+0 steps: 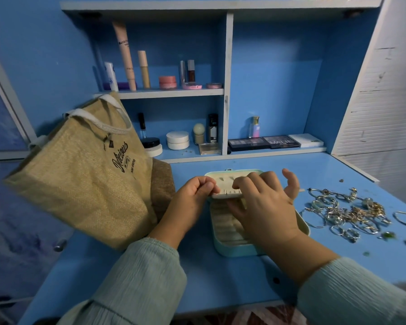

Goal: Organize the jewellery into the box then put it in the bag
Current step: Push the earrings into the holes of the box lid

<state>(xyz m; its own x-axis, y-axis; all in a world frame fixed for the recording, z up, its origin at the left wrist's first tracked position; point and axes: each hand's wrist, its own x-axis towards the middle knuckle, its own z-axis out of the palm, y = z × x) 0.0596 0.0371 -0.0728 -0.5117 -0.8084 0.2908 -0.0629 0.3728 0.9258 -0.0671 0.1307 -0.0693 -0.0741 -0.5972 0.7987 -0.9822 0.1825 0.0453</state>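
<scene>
Open box (230,233) on the desk (220,277), lid (227,181) raised, ribbed cream slots inside, contents too small to tell. Left hand (190,202) pinching the lid's front edge; right hand (265,205) over the box with fingers curled at that same edge, thumb lifted clear. Jewellery (347,212) heaped on the desk right of the box; bag (80,170) standing to the left.
</scene>
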